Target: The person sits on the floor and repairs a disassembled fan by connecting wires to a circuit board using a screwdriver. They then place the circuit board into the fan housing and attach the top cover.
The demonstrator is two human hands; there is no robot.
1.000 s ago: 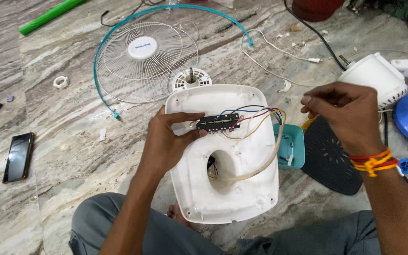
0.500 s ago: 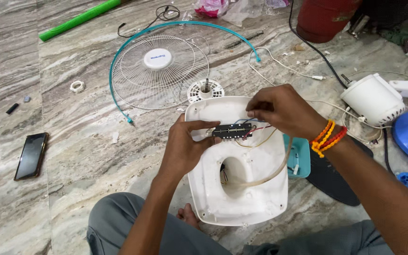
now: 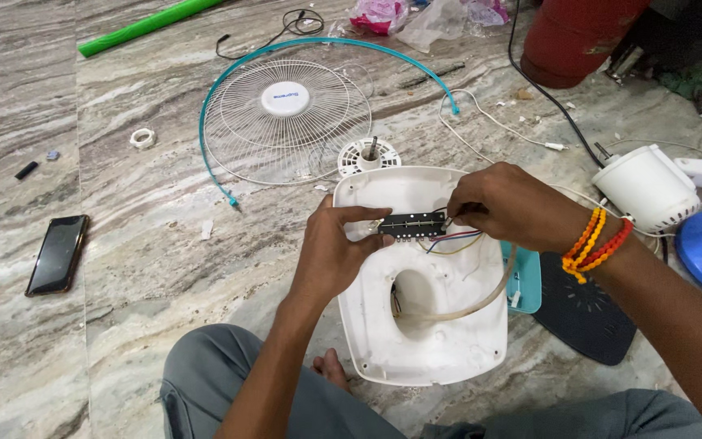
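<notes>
A black phone (image 3: 58,254) lies at left on the marble floor (image 3: 148,219), beside a white fan grille (image 3: 286,122) with a round white centre label. The left hand (image 3: 335,248) pinches the black switch block (image 3: 413,225) over the white fan base shell (image 3: 424,325), while the right hand (image 3: 509,203) grips its other end.

Bright, even daylight; soft faint shadows; sharp focus throughout; mild wide-angle stretch at edges; no glare.
</notes>
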